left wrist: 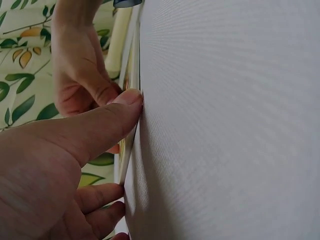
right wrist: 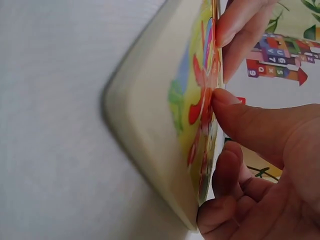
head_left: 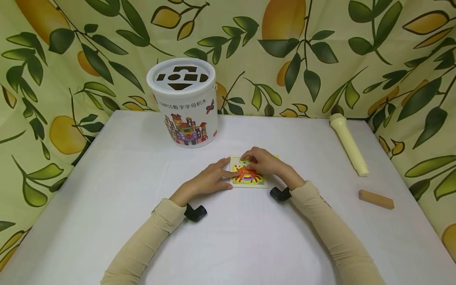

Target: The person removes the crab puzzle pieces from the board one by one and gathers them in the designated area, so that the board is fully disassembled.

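Note:
A small square crab jigsaw puzzle (head_left: 249,180), orange-red on yellow in a pale frame, lies on the table. My left hand (head_left: 207,178) steadies its left side: one finger reaches onto the picture, and the thumb touches the near edge, as the left wrist view also shows. My right hand (head_left: 265,161) is over the upper part, its thumb and curled fingers at a yellow-green puzzle piece (head_left: 244,162) bearing an eye. Whether that piece is raised is hidden by the fingers. In the right wrist view the thumb (right wrist: 226,98) touches the picture.
Behind the hands stands a white block bucket (head_left: 187,105) with shaped holes in its lid. At right lie a cream flashlight-shaped stick (head_left: 349,144) and a wooden block (head_left: 376,199). Beyond the right hand, a yellow-green bit (head_left: 276,156) shows. Patterned cloth hangs behind the table.

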`<state>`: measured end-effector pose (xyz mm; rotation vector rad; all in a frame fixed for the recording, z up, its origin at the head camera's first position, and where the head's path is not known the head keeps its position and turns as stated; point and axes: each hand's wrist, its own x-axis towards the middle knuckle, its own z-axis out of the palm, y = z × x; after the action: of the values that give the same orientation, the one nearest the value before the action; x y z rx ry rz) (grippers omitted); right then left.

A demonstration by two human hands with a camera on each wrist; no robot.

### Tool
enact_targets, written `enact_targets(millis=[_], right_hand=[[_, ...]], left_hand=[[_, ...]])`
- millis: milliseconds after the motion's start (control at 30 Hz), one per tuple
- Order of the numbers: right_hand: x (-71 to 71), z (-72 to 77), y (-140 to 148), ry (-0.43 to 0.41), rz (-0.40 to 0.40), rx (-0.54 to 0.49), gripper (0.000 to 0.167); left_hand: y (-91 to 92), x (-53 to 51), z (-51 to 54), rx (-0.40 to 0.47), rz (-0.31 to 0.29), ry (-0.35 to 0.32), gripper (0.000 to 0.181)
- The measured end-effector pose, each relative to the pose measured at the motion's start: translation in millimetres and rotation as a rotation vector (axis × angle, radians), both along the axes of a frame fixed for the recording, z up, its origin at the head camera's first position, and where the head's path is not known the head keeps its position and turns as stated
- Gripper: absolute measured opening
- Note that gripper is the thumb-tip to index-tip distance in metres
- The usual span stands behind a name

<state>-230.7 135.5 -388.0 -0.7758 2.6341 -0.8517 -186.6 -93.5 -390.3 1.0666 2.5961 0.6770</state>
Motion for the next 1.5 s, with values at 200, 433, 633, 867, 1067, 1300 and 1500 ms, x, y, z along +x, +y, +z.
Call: enact_targets(millis=[200, 433, 633, 867, 1067, 1300, 1500], right_hand=[[-1.2, 0.7, -1.0, -0.001, 0.016, 0.046, 0.028], [-0.8, 1.6, -0.4, 0.004, 0.013, 0.041, 0.026], [0.3, 0.4, 0.3, -0.005, -0.01, 0.014, 0.026], [-1.1, 3.0, 0.7, 0.015, -0.11, -0.012, 0.026], [-6.4, 2.9, 5.4, -0.03, -0.148, -0.131, 0.011], [-10.4, 5.3, 18.4, -0.077, -0.218, -0.197, 0.01], [-12.0, 9.2, 53.1, -0.153, -0.399, -0.196, 0.018]], left_hand=[[0.7, 0.2, 0.5, -0.004, -0.001, 0.005, 0.045], [1.3, 0.0, -0.1, -0.006, -0.002, 0.004, 0.044], [1.6, 0.2, 0.1, -0.001, -0.007, 0.011, 0.044], [1.8, 0.9, 1.7, -0.002, 0.001, -0.005, 0.044], [2.0, 1.2, 2.5, -0.005, 0.001, -0.014, 0.044], [3.0, 1.0, 3.3, -0.005, 0.003, -0.013, 0.045], [2.2, 2.3, 3.1, -0.01, 0.016, -0.018, 0.045]])
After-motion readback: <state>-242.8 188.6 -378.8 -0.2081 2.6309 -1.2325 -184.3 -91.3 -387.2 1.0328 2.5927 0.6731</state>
